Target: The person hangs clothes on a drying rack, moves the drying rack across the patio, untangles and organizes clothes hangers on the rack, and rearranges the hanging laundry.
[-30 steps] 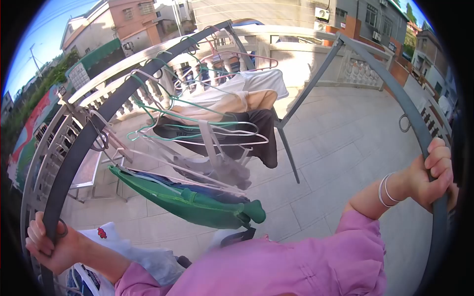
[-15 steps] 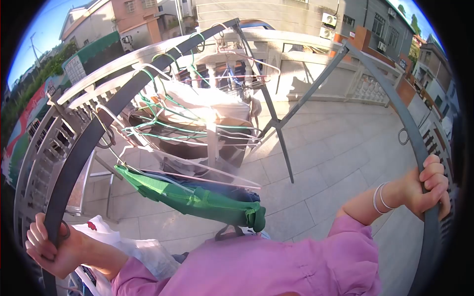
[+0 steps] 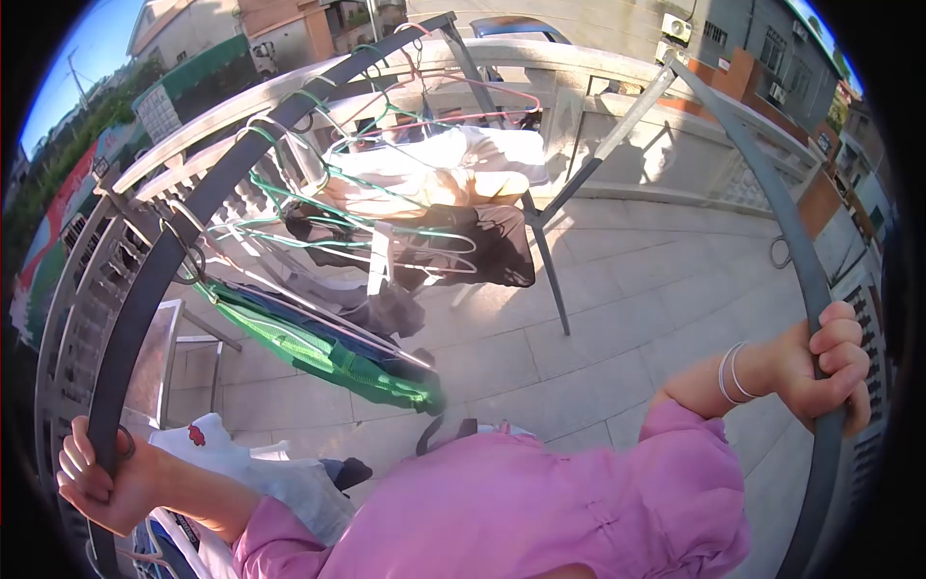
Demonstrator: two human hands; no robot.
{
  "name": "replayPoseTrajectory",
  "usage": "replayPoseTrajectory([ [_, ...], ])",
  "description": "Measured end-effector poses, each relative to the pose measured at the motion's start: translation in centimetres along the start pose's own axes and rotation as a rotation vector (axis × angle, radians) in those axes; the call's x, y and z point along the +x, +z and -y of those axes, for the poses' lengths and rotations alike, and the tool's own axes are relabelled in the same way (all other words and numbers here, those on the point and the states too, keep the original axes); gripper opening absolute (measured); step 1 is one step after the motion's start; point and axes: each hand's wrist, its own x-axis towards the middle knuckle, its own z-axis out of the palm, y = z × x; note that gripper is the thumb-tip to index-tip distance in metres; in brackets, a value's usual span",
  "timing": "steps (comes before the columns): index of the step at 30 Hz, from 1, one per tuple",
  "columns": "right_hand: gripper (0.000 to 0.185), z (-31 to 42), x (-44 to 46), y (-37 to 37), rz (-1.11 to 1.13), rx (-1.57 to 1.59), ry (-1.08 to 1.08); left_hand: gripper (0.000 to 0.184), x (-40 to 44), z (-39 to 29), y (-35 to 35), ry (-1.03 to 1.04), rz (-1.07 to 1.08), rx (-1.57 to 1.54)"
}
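Observation:
My left hand (image 3: 108, 478) is wrapped round a dark metal bar (image 3: 145, 299) of a folding rack, low at the left. At the right, my right hand (image 3: 828, 372) grips the opposite bar (image 3: 781, 203). From the left bar hang several green, white and pink hangers with clothes: a green garment (image 3: 318, 352) nearest me, a grey one (image 3: 381, 309), a dark one (image 3: 482, 246), and pale ones (image 3: 424, 179) further off. Small metal rings sit along both bars.
Crossed rack legs (image 3: 550, 270) stand on the tiled floor (image 3: 627, 289). A stone balustrade (image 3: 627, 106) runs behind and along the sides. White clothes (image 3: 280, 482) lie low at the left, near a metal-framed stand (image 3: 169, 362). Buildings stand beyond.
The hanging clothes have swung, the green garment moving left and up. The surroundings have shifted slightly in view. Both hands have kept their hold on the bars.

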Motion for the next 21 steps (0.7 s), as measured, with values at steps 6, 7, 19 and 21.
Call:
replayPoseTrajectory([
  [6,0.015,-0.7,0.3,-0.3,-0.064,-0.147,-0.001,0.019,0.8,-0.9,-1.9,0.015,0.265,-0.049],
  [7,0.016,-0.9,0.6,-0.1,-0.092,-0.145,-0.016,0.021,0.9,-0.5,-1.5,0.025,0.277,-0.057],
  [19,0.017,-3.8,2.7,-1.2,-0.132,0.152,-0.051,0.033,1.4,3.3,4.1,0.472,-0.048,0.32],
  [21,0.017,-4.3,2.7,-0.9,-0.112,0.124,-0.068,0.032,1.9,3.8,3.9,0.431,-0.051,0.237],
])
